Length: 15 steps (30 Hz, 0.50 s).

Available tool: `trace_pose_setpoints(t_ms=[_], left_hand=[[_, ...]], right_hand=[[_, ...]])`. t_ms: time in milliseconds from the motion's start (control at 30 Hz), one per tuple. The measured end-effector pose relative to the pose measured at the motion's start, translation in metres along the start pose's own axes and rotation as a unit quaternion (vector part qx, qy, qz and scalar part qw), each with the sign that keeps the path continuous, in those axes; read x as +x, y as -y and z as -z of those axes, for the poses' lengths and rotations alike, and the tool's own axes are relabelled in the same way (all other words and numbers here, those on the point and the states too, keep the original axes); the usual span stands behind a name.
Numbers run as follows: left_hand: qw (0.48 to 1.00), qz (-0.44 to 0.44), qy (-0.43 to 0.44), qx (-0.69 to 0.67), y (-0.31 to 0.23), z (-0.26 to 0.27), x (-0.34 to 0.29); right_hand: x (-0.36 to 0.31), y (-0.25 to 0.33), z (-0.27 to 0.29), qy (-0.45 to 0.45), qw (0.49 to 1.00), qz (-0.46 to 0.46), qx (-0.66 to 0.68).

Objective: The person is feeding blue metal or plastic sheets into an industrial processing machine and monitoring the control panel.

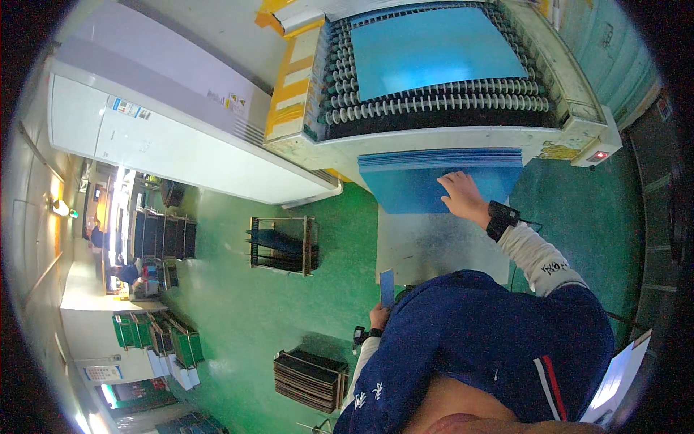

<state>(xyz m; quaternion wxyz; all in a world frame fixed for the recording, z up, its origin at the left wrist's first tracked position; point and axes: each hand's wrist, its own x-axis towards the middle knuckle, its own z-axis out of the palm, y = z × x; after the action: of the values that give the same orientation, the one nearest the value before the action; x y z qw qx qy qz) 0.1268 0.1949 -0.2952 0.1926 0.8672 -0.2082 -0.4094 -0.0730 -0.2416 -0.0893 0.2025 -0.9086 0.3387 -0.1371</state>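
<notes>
A stack of flat blue panels [405, 189] leans upright against the front of a roller conveyor machine [463, 137]. My right hand [466, 199] lies on the face of the nearest panel, fingers spread and gripping nothing. Low on the left, my left hand [378, 316] is closed on the lower end of a narrow blue piece [387, 287]; my body hides part of it, so whether it is a strip or a panel seen at a slant I cannot tell. Another blue sheet [434, 54] rests flat on the machine's rows of white rollers.
The stack stands on a grey surface [441, 246] before me. On the green floor to my left are a rack with dark sheets [280, 246] and a rack of stacked boards [309, 380]. A long white cabinet [188, 145] adjoins the machine. Farther left, people work near more racks [165, 235].
</notes>
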Motion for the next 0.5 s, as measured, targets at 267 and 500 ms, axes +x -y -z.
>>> trace_pose_setpoints(t_ms=[267,500], left_hand=[[1.0,-0.02,0.002,-0.013,0.01,-0.001,0.003],[0.995,0.006,0.006,-0.095,0.011,-0.004,0.002]], right_hand=[[0.004,0.004,0.014,-0.108,0.994,0.005,-0.017],[0.004,-0.005,0.007,-0.102,0.994,0.013,-0.02]])
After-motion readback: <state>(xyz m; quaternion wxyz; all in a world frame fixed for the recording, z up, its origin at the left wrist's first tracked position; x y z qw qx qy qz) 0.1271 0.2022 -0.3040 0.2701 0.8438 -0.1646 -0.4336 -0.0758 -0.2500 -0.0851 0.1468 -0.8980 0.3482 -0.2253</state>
